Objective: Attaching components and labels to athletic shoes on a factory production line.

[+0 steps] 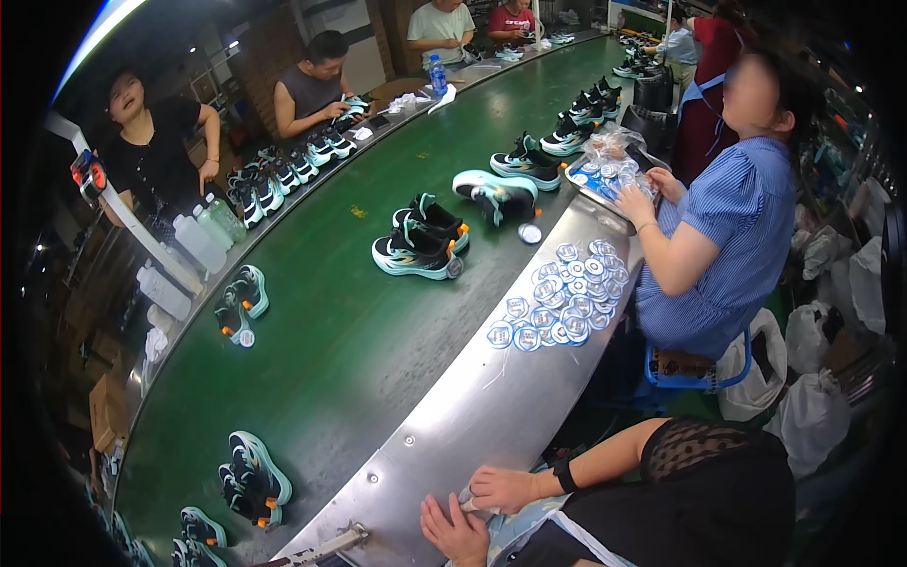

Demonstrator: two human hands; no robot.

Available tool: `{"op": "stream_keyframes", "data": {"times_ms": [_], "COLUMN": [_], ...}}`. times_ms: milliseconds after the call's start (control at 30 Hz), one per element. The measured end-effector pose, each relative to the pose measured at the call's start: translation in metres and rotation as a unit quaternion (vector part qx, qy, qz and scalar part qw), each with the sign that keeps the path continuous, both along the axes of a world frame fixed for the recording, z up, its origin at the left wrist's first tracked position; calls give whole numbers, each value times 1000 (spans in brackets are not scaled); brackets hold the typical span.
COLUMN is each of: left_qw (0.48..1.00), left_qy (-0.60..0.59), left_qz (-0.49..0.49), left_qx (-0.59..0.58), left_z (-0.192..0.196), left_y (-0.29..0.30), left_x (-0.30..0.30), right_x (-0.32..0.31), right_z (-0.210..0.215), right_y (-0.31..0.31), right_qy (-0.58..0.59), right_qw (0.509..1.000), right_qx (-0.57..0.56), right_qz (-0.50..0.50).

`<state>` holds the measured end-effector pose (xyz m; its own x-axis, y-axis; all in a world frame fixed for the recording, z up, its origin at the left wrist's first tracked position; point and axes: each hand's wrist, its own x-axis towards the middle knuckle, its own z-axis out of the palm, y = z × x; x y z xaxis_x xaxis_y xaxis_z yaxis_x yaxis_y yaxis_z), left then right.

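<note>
My left hand rests at the lower edge with its fingers stretched out on the metal ledge. Just above it, my right hand, with a black band at the wrist, has its fingers curled round a pale grey piece that looks like cloth. The palm side of that hand is hidden. Light blue patterned fabric lies under both wrists. Farther up the same ledge, many round blue-and-white stickers are spread in a loose heap, out of reach of both hands.
Black-and-mint sneakers stand on the green conveyor belt, a pair being closest. At right, a seated co-worker in a blue dress handles a tray of stickers. A metal lever juts over the ledge. Other people work across the belt.
</note>
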<state>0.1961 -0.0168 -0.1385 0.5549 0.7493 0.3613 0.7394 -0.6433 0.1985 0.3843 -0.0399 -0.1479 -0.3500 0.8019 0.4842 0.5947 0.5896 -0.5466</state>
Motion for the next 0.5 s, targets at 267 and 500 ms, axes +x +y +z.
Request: {"op": "stream_keyframes", "data": {"times_ms": [267,500], "left_qw": [1000,1000], "left_qy": [19,22], "left_qz": [0,3], "left_qx": [5,17], "left_z": [-2,-3], "left_y": [1,1], "left_x": [-1,-1], "right_x": [-1,1], "right_z": [-2,4], "right_y": [0,1], "right_qy": [18,8], "right_qw": [1000,1000], "right_qx": [0,-2], "right_qz": [-3,-5]}}
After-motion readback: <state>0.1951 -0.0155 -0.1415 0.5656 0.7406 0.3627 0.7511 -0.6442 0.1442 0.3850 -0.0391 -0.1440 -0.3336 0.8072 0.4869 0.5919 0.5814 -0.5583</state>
